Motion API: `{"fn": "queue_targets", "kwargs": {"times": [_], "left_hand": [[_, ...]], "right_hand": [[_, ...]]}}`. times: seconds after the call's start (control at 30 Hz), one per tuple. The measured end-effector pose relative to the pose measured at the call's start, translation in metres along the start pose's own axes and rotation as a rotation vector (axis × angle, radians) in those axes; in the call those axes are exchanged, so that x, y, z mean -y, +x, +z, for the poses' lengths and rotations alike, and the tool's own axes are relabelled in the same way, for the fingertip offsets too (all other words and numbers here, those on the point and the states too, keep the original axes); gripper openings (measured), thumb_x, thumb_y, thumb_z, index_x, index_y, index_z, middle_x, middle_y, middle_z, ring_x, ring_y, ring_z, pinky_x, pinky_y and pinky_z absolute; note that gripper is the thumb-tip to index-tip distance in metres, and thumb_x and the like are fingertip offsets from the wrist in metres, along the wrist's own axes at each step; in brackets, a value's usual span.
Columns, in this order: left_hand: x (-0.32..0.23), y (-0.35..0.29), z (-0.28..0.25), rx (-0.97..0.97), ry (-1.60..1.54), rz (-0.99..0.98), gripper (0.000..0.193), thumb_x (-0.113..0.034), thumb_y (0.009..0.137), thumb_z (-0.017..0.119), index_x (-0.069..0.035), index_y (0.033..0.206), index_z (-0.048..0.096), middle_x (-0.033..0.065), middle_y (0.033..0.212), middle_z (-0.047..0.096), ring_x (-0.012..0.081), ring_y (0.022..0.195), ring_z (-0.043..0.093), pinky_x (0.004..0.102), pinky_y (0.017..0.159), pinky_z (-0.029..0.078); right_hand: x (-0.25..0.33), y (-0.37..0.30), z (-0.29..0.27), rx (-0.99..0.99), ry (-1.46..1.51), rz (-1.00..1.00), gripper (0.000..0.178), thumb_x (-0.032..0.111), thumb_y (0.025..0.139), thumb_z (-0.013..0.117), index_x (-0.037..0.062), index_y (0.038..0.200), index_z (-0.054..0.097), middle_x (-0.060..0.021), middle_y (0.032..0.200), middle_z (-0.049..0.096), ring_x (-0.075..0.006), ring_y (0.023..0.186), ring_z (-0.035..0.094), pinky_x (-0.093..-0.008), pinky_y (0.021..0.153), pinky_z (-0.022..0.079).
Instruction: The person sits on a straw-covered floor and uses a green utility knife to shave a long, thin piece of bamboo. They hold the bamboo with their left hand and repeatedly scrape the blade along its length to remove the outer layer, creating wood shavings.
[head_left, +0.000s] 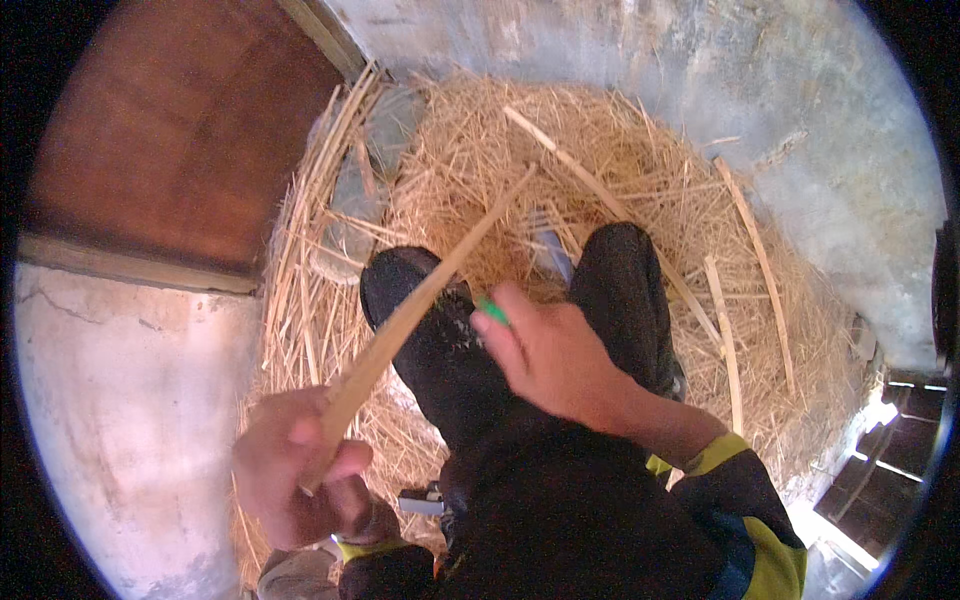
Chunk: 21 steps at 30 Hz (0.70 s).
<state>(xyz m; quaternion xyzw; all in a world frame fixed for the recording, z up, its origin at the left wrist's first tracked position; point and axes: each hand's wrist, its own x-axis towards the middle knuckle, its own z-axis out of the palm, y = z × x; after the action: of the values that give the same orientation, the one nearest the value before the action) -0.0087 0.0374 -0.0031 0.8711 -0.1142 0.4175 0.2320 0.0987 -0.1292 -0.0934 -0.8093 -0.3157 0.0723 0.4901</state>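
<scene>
My left grip (295, 465) is curled closed around the low end of a long, flat wooden stick (405, 322). The stick slants up and away to the right, in front of my left knee (415, 345), and its thin far end is over the straw. My right grip (560, 355) is closed too, with the fingers bent around a small green thing (492, 310). Only a bit of the green shows, so I can't tell its whole shape. It is just to the right of the stick, between my left knee and my right knee (620, 270). My pants are black, and my right sleeve (765, 530) is dark with yellow and blue on it. All around my legs there is lots of dry, yellow straw (460, 130). A long wood strip (568, 164) lies on it past my knees, and two more strips lie off to the right. On the left is a big bunch of thin sticks (298, 270). Farther out I see a brown panel (180, 130) on the left and a gray wall (640, 60) at the back.
</scene>
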Motion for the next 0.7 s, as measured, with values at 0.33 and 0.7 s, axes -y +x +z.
{"fn": "queue_targets", "kwargs": {"times": [0.33,0.7], "left_hand": [[0.005,0.003,-0.01,0.087,-0.254,-0.004,0.04,-0.007,0.077,0.064,-0.011,0.114,0.047,0.0211,0.084,0.059,0.0268,0.062,0.059,0.0304,0.051,0.048],[0.007,0.021,-0.025,0.388,-0.302,0.11,0.039,-0.013,0.075,0.067,-0.004,0.108,0.048,0.0207,0.081,0.061,0.0262,0.058,0.061,0.0309,0.048,0.052]], "right_hand": [[0.009,-0.006,-0.005,0.055,0.051,0.011,0.024,0.027,0.088,0.052,0.0053,0.092,0.044,-0.0181,0.058,0.055,-0.0381,0.053,0.057,-0.0479,0.046,0.046],[0.025,-0.015,-0.003,0.116,0.046,-0.141,0.019,0.021,0.088,0.052,0.0031,0.087,0.046,-0.0193,0.056,0.053,-0.0366,0.057,0.059,-0.0424,0.047,0.046]]}}
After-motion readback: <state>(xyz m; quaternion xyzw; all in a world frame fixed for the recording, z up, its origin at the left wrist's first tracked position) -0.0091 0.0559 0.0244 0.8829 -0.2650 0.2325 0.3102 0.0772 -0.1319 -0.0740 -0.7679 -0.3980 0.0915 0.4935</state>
